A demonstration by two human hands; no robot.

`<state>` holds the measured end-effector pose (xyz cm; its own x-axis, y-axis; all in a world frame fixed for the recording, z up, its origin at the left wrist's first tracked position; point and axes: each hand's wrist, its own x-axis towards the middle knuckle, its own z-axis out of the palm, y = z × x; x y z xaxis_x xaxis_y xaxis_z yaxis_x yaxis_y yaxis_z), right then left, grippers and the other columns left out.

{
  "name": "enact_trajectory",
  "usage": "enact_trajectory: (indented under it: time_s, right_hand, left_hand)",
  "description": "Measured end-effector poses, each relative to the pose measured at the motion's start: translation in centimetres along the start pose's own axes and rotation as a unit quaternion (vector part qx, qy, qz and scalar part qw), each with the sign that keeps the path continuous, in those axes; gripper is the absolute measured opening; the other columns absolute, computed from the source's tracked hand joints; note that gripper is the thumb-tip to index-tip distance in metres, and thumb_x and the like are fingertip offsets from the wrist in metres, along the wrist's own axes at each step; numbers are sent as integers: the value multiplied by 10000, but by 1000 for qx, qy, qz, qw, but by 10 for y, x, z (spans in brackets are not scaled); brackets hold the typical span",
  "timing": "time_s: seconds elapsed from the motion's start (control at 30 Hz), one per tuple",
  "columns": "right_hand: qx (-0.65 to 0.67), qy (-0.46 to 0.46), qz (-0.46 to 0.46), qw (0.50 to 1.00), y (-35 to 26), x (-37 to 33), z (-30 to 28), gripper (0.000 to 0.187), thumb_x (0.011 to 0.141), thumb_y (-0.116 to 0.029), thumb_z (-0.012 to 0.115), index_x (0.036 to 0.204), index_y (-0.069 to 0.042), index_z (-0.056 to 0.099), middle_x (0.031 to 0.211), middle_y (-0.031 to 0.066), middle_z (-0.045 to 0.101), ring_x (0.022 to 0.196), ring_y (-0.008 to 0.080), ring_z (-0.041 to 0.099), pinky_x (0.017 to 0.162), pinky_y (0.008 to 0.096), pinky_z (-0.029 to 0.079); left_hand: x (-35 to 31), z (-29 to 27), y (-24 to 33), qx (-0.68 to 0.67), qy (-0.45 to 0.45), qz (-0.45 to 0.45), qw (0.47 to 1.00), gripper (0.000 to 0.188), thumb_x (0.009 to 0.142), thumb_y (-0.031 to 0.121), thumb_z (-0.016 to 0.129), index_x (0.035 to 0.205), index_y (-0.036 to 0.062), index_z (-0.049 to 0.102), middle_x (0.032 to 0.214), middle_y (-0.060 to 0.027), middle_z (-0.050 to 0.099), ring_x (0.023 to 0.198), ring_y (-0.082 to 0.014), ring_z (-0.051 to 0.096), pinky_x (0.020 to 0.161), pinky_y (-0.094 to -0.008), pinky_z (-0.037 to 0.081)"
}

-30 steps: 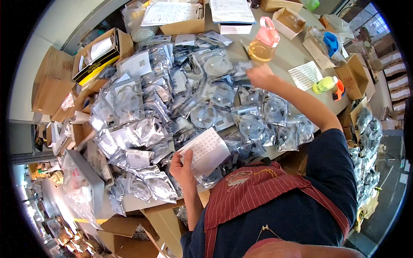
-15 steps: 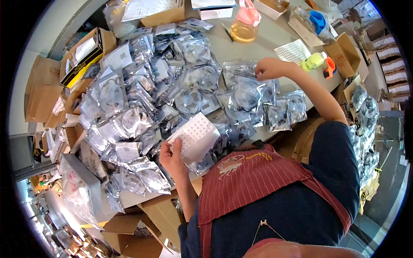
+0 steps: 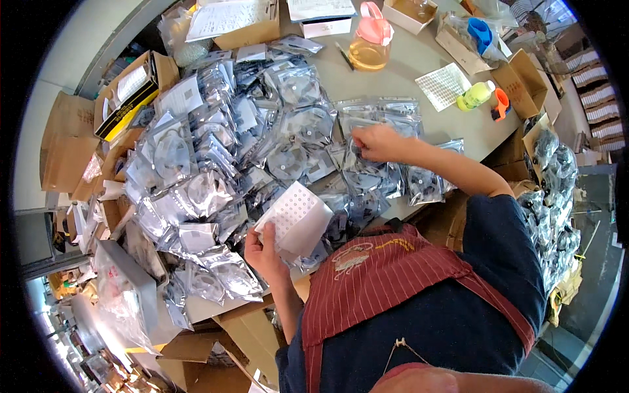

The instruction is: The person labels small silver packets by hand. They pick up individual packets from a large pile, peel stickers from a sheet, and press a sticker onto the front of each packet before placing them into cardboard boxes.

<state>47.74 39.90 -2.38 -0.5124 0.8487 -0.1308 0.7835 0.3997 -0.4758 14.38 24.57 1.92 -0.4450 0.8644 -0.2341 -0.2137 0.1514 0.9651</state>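
Observation:
My left hand [image 3: 264,252] grips the lower left edge of a white sheet [image 3: 298,213], dotted with rows of small round stickers and partly curled over. My right hand [image 3: 380,143] is closed, fingertips together, over a clear and silver bag [image 3: 400,116] at the right of the pile. Whatever the fingertips hold, if anything, is too small or hidden to see. Coiled grey cables show in the surrounding bags. Several, such as a bag [image 3: 306,122] just left of my right hand, carry a small round white dot.
Many more bags [image 3: 173,154] cover the left of the table. Toward the back stand a pink-lidded jug [image 3: 370,46] and a pen [image 3: 344,56]. At the right are a printed sheet [image 3: 443,86], a yellow-green bottle [image 3: 476,95], an orange tape dispenser [image 3: 501,105] and an open carton [image 3: 522,82].
My right hand has moved left and nearer to me over the bags, its fingers still closed. My left hand, with the sticker sheet, has barely shifted.

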Motion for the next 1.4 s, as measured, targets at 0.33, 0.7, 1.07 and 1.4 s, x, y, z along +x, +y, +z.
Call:
enact_trajectory:
  time_s: [0.33, 0.7, 1.07, 1.4]
  right_hand:
    - [-189, -19, 52, 980, -3, 68, -59, 261, 826, -201, 669, 992, -16, 592, 858, 173, 694, 790, 367, 697, 663, 496, 540]
    - [-363, 118, 99, 919, 76, 270, -53, 199, 839, -176, 624, 977, -52, 696, 889, 137, 714, 848, 302, 722, 698, 435, 570]
    - [289, 211, 180, 916, 35, 74, -100, 473, 965, -424, 562, 670, -58, 609, 530, 67, 585, 453, 147, 537, 456, 315, 401]
    - [333, 20, 421, 844, 33, -125, -57, 592, 987, -537, 467, 718, -38, 636, 514, 69, 580, 384, 126, 454, 400, 279, 364]
  left_hand:
    - [17, 2, -10, 33, -17, -7, 999, 162, 887, 120, 730, 955, -7, 655, 889, -24, 662, 759, -73, 556, 687, -225, 445]
    - [34, 29, 2, 40, -31, -17, 999, 161, 878, 93, 732, 976, -8, 655, 875, -17, 664, 779, -66, 562, 712, -212, 445]
    - [36, 0, -7, 14, 11, -15, 1000, 210, 900, 109, 707, 1044, -36, 655, 951, -67, 686, 815, -106, 600, 756, -256, 482]
    - [15, 39, 12, 11, -96, 22, 995, 173, 912, 99, 685, 1017, -33, 649, 930, -69, 683, 776, -106, 611, 717, -252, 489]
